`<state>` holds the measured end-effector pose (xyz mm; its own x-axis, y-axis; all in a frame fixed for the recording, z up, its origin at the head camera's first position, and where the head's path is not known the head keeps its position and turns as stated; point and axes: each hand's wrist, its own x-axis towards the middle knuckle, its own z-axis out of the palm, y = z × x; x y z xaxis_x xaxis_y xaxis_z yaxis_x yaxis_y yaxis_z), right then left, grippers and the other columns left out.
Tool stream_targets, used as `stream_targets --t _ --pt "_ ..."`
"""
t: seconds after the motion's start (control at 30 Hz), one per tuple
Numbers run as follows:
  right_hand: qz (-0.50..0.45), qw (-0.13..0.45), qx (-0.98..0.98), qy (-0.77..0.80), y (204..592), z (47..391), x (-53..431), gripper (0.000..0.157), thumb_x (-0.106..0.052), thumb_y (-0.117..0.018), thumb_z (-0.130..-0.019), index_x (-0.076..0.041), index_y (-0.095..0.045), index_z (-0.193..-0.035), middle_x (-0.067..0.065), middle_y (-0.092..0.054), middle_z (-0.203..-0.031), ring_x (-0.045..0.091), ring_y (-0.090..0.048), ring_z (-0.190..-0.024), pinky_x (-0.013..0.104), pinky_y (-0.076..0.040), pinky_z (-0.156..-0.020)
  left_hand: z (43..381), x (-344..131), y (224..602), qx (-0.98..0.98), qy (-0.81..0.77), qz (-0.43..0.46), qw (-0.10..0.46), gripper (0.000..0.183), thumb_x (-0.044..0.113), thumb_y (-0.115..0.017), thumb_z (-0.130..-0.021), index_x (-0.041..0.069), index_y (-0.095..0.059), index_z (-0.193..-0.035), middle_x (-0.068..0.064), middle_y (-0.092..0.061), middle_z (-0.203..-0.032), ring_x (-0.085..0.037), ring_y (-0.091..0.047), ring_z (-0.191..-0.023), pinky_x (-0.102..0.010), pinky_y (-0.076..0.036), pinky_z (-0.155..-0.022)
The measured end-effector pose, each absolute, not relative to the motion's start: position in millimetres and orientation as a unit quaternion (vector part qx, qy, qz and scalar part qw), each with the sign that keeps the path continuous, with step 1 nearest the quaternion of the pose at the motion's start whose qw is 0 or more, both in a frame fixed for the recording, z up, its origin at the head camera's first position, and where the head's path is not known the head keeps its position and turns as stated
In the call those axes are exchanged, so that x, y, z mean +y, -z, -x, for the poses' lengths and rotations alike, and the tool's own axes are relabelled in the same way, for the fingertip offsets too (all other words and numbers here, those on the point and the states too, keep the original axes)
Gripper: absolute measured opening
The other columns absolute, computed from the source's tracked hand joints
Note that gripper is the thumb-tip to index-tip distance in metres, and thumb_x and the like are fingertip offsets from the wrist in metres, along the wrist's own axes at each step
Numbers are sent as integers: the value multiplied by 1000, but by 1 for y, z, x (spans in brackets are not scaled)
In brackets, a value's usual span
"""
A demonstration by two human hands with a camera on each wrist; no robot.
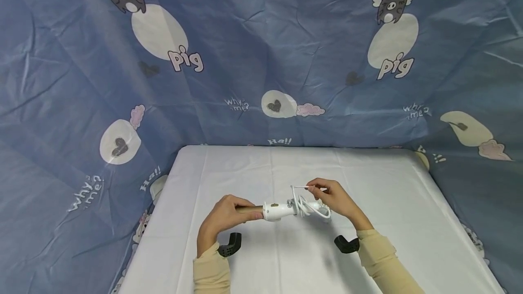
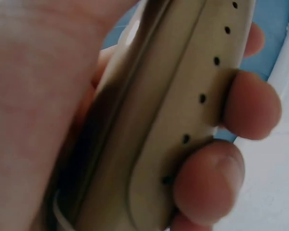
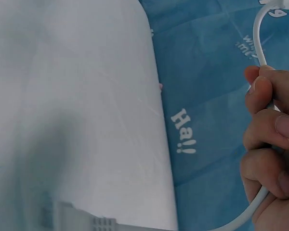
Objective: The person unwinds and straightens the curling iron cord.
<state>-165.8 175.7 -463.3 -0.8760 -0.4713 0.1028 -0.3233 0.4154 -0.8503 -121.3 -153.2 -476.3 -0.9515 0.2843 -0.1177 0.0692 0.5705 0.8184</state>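
Note:
A hair straightener (image 1: 279,211) with a white handle and gold-brown barrel is held level above the table. My left hand (image 1: 226,216) grips it by the barrel, thumb and fingers on opposite sides. Close up in the left wrist view, the gold barrel (image 2: 149,120) has a row of small dark holes, with fingertips (image 2: 209,180) along its edge. White cord (image 1: 303,205) loops around the handle's right end. My right hand (image 1: 333,198) pinches a length of that cord. In the right wrist view the cord (image 3: 258,41) passes through the curled fingers (image 3: 265,168).
Below the hands lies a table with a white cover (image 1: 245,167). Blue printed cloth (image 1: 229,35) hangs behind it and at both sides. Black wrist mounts (image 1: 346,244) sit at both sleeves.

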Motion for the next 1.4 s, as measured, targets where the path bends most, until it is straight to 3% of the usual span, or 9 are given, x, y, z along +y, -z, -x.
stream_targets --t 0.23,0.4,0.63,0.77,1.03,1.2,1.4 --pt "235 53 841 484 449 162 175 14 -15 -55 -96 -12 -67 -103 13 -59 -75 2 -41 -48 20 -35 -45 123 -154 482 874 -458 -86 137 39 59 -76 -68 27 -76 -92 3 -72 -85 -14 -64 -67 -32 -50 -60" --pt "236 42 842 483 439 157 174 14 -15 -56 -96 -14 -67 -104 11 -59 -75 0 -35 -44 20 -31 -43 124 -154 484 877 -455 -84 131 38 60 -75 -68 30 -75 -91 5 -72 -84 -14 -64 -67 -32 -50 -59" --pt "240 33 838 488 456 164 179 15 -33 -56 -95 -28 -67 -104 1 -60 -77 2 -31 -42 22 -31 -41 126 -154 483 890 -433 -81 118 37 65 -73 -67 35 -75 -89 9 -72 -86 -10 -64 -72 -31 -50 -64" --pt "247 25 838 487 452 160 177 14 -35 -56 -95 -31 -66 -103 -2 -59 -76 1 -33 -44 22 -31 -43 126 -155 483 897 -423 -74 106 37 66 -73 -66 36 -74 -87 10 -72 -85 -9 -64 -73 -30 -50 -65" --pt "266 41 838 475 451 147 177 10 -28 -56 -96 -24 -65 -94 -7 -43 -61 0 -33 -49 20 -32 -46 124 -154 487 910 -400 -58 95 42 71 -70 -65 35 -74 -85 11 -70 -82 -8 -61 -69 -30 -48 -63" --pt "279 59 833 474 445 140 175 13 -20 -55 -97 -14 -66 -91 -7 -44 -64 -1 -34 -53 20 -33 -48 124 -152 485 919 -384 -53 73 46 74 -68 -64 34 -74 -85 11 -69 -79 -9 -58 -66 -29 -46 -61" --pt "316 88 809 487 436 133 175 13 -16 -53 -98 -17 -63 -90 -1 -43 -60 -2 -34 -49 21 -32 -43 127 -151 483 927 -370 -37 46 45 76 -67 -62 37 -73 -83 14 -67 -78 -8 -56 -64 -28 -44 -60"
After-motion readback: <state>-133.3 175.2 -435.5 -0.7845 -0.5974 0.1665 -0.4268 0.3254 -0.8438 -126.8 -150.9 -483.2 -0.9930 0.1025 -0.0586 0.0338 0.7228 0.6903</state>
